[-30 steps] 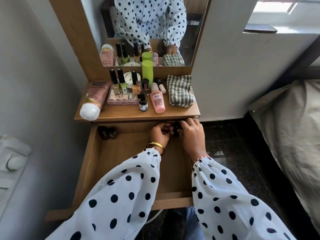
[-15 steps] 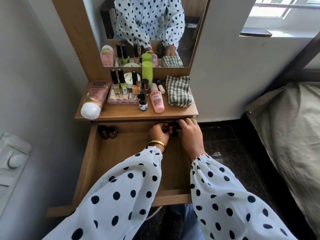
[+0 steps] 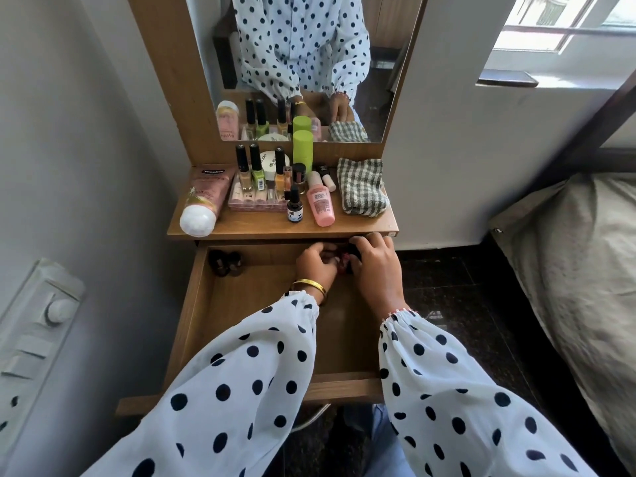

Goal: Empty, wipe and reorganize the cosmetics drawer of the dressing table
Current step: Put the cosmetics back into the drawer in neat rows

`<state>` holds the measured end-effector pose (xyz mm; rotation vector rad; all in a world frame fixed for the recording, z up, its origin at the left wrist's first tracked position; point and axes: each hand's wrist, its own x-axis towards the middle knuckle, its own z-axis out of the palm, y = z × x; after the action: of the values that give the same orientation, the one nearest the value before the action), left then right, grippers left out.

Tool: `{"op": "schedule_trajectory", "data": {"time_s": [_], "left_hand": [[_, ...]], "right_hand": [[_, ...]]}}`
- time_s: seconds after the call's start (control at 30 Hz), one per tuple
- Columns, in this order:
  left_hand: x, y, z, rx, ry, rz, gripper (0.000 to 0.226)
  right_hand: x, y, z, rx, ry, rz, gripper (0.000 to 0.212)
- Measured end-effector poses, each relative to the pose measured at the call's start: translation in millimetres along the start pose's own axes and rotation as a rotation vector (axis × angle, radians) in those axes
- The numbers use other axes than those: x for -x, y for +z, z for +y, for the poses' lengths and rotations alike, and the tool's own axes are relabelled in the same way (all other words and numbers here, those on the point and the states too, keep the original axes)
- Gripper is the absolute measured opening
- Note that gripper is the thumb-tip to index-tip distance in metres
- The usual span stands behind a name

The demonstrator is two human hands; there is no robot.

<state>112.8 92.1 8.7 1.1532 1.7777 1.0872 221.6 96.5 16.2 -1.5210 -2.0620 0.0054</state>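
The wooden drawer [image 3: 241,304] of the dressing table stands pulled out. My left hand [image 3: 315,266] and my right hand [image 3: 377,266] meet at its back right corner, fingers closed around small dark and red bottles [image 3: 344,265], mostly hidden by the fingers. Two dark little bottles [image 3: 225,263] sit in the back left corner. On the tabletop [image 3: 261,225] stand nail polish bottles [image 3: 256,170], a pink lotion tube [image 3: 203,197], a small pink bottle [image 3: 320,203], a green cylinder [image 3: 303,148] and a folded checked cloth [image 3: 361,191].
A mirror [image 3: 309,63] rises behind the tabletop. A grey wall with a switch panel [image 3: 38,325] is close on the left. A bed [image 3: 578,270] stands to the right across dark floor [image 3: 457,287]. A window ledge [image 3: 506,80] is at the upper right.
Both hands stay at the drawer's back right corner, with only slight finger movement around the small bottles. The view has shifted a little.
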Motion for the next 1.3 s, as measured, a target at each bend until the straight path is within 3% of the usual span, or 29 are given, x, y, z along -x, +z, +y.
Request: {"op": "schedule_trajectory", "data": {"time_s": [0.27,0.5,0.83,1.13,1.3], "left_hand": [[12,-41,20,0.103,0.097,0.193,0.017],[3,-72,26,0.077,0.194,0.39,0.019],[-25,-73,26,-0.04,0.198,0.332,0.034],[-31,-75,39,-0.18,0.203,0.337,0.037],[-27,-76,38,-0.114,0.184,0.33,0.034]], "right_hand": [[-23,-22,-42,-0.28,0.064,0.028,0.01],[-52,-20,-63,-0.296,0.216,-0.111,0.025],[-66,-8,-67,-0.359,0.305,-0.131,0.027],[-59,-16,-63,-0.471,0.303,0.048,0.02],[-48,-30,-61,-0.636,0.439,0.103,0.014]]}}
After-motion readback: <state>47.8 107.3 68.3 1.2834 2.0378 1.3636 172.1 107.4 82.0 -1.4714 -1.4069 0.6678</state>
